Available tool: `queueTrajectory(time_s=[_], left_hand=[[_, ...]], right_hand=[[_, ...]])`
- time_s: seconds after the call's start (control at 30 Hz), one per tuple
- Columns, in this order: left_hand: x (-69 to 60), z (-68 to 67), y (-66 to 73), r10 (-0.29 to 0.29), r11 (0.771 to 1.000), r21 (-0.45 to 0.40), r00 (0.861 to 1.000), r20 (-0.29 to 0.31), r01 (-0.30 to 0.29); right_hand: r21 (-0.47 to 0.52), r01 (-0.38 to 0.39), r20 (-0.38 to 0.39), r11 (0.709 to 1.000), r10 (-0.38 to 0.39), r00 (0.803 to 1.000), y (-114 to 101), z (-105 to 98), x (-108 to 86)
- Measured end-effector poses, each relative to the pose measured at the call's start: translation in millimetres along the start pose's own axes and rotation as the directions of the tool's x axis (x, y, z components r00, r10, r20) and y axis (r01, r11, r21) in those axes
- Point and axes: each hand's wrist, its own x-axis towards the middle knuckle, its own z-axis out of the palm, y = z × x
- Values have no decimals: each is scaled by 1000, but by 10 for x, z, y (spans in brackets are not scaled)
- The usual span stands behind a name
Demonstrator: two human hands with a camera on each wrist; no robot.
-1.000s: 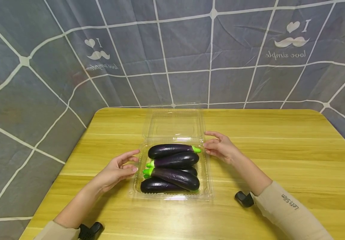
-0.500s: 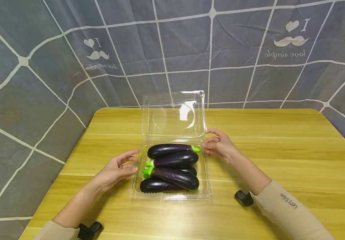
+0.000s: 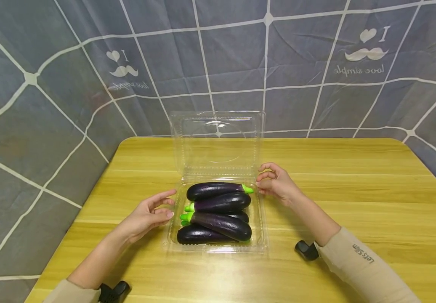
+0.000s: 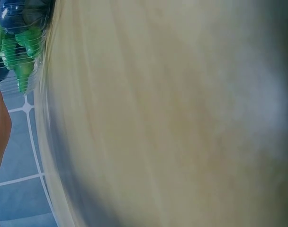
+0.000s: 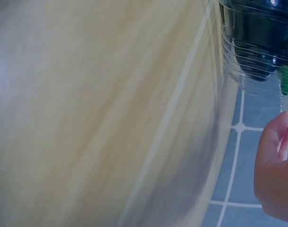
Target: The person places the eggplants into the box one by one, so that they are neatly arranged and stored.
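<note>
A hinged clear plastic clamshell box [image 3: 218,249] lies on the wooden table, holding several dark purple eggplants [image 3: 221,202] with bright green stem ends. Its clear lid [image 3: 218,145] stands raised at the back. My left hand [image 3: 147,216] is at the box's left side, fingers spread and fingertips near the rim. At the right back corner is my right hand [image 3: 280,185], its fingers loosely bent beside the hinge and the thumb by the rim. Both wrist views catch only part of the box and a bit of each hand; whether the fingertips touch the plastic is hard to tell.
The wooden table [image 3: 339,168] has rounded back corners. Behind it and along the left hangs a grey curtain [image 3: 237,54] with white lines and printed moustaches. Black wrist cameras [image 3: 307,250] sit at both sleeve cuffs.
The lid has swung up from leaning far back to a more upright stance. My right fingers have bent inward a little at the back corner. The left hand and the eggplants stay put.
</note>
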Motion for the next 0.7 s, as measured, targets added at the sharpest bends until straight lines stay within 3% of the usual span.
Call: queueTrajectory(time_s=[0.7], left_hand=[[11,-5,1,-10,1000,1,1000,-3,10]], right_hand=[[24,19,-21,1000,-18,1000,28,22,11]])
